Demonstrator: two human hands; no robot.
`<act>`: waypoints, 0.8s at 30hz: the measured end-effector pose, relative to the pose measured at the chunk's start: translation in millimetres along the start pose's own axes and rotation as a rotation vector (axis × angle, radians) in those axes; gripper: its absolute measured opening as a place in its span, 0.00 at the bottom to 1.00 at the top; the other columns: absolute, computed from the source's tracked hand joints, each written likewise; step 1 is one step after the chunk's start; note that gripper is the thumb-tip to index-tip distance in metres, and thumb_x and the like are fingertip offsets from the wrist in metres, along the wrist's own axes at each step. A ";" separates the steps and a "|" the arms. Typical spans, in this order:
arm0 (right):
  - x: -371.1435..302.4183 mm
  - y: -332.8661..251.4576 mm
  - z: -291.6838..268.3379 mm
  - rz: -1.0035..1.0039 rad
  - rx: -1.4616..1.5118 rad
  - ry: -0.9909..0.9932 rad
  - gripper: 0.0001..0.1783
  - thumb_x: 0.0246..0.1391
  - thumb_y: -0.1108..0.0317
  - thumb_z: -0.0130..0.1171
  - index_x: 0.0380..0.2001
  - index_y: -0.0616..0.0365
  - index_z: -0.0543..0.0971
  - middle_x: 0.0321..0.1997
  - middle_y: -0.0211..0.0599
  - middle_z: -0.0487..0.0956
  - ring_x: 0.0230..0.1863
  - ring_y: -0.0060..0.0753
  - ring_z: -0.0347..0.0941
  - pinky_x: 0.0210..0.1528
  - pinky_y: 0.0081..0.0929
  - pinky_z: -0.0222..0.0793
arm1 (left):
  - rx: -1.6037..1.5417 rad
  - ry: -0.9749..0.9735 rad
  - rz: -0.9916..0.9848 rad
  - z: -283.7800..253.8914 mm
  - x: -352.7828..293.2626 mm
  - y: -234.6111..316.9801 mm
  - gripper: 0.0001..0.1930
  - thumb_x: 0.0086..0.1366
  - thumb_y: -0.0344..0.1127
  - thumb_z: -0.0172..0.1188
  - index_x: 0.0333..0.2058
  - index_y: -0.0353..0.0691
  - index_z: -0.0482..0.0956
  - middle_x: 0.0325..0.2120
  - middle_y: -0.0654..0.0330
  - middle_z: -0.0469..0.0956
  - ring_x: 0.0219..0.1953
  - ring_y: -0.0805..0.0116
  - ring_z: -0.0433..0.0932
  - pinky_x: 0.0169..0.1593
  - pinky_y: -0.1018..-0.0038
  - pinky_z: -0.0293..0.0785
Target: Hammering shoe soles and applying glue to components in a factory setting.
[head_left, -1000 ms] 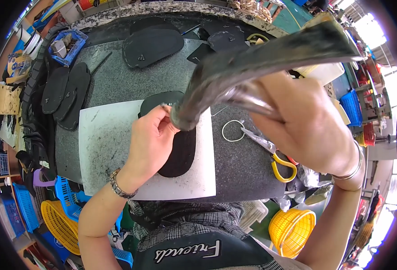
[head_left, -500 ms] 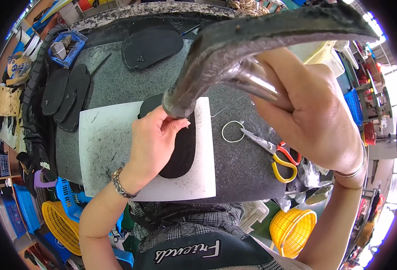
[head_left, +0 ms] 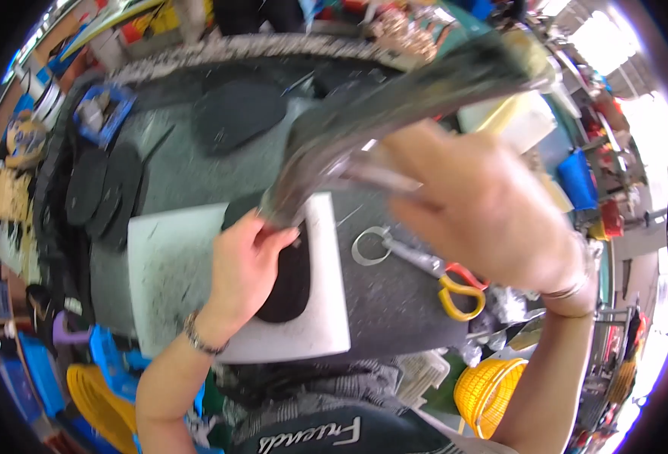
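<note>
My right hand (head_left: 493,208) is wrapped round the handle of a metal hammer (head_left: 398,110) with a long curved head, blurred by motion. The hammer's striking end hangs in front of the fingertips of my left hand (head_left: 242,276). Those fingers are pinched together over a flat black sole-shaped piece (head_left: 288,291); the hammer hides what they hold, if anything. The black piece lies on a white board (head_left: 171,291) on the dark table. Right of the board are scissors (head_left: 455,295) with red and yellow handles, their tip at a pale ring (head_left: 363,259).
More black flat pieces (head_left: 236,113) lie at the back, with others (head_left: 88,185) stacked at the left. A blue basket (head_left: 118,117) with small things stands at the far left. Beyond the near table edge sits a yellow basket (head_left: 485,386), beside crumpled clear plastic (head_left: 509,303).
My right hand and the hammer have moved left and are now blurred. The view has shifted, so the table sits lower in it. My left hand keeps its pinch over the black piece.
</note>
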State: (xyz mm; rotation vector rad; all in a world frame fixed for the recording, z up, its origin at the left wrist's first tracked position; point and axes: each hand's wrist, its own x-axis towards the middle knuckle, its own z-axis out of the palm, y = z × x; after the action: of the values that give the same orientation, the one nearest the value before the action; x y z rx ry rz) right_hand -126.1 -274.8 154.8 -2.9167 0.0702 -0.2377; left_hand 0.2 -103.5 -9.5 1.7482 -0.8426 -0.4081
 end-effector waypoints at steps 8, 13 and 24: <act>4.7 8.1 20.1 -0.144 0.108 -0.148 0.13 0.44 0.77 0.54 0.31 0.67 0.63 0.17 0.49 0.74 0.22 0.53 0.75 0.21 0.40 0.70 | -0.299 0.009 -0.195 -5.4 -12.5 -7.2 0.06 0.60 0.24 0.56 0.36 0.32 0.74 0.29 0.60 0.77 0.31 0.78 0.74 0.38 0.79 0.73; -3.3 14.6 34.2 -0.113 0.094 -0.168 0.13 0.43 0.78 0.55 0.31 0.67 0.63 0.18 0.49 0.74 0.23 0.53 0.75 0.21 0.40 0.70 | -0.471 0.022 -0.293 -10.3 -8.7 -11.0 0.04 0.61 0.22 0.51 0.36 0.33 0.71 0.30 0.58 0.75 0.33 0.73 0.77 0.42 0.74 0.76; -14.0 24.9 64.1 -0.047 0.081 -0.264 0.13 0.48 0.72 0.55 0.34 0.65 0.64 0.18 0.46 0.74 0.23 0.54 0.74 0.22 0.42 0.69 | 0.594 -0.029 0.394 -31.0 -51.4 33.5 0.10 0.53 0.28 0.57 0.36 0.36 0.73 0.18 0.57 0.67 0.20 0.67 0.70 0.26 0.75 0.64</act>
State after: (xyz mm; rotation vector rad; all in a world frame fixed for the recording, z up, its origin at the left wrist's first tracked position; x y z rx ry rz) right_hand -130.0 -284.9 85.5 -2.8428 -0.0486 0.1347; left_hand -26.5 -50.5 25.3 2.0420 -1.3970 0.0977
